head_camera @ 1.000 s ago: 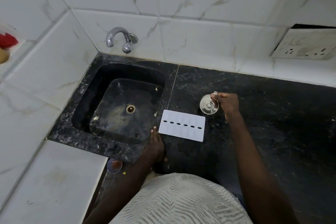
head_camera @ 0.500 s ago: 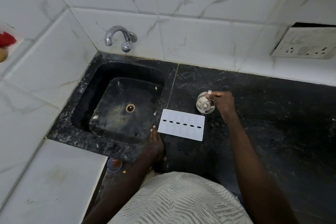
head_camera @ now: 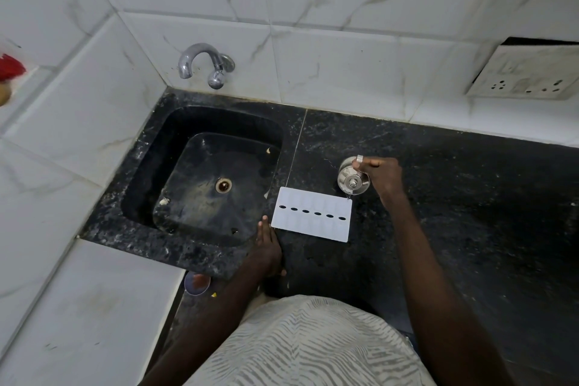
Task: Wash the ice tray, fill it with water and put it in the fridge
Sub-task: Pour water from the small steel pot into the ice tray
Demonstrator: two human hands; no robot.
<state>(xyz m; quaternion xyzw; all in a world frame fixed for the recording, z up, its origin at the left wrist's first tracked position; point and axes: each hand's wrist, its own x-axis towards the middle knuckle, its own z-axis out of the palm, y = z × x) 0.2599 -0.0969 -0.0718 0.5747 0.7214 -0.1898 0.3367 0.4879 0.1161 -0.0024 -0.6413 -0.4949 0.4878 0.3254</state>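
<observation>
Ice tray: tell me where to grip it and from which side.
Grip the ice tray by its two short ends, coming in from left and right. It lies flat on the counter, long sides across, so end grips probably keep it level. The left hand rests at its near left corner; the right hand holds a steel cup by the far right corner.
</observation>
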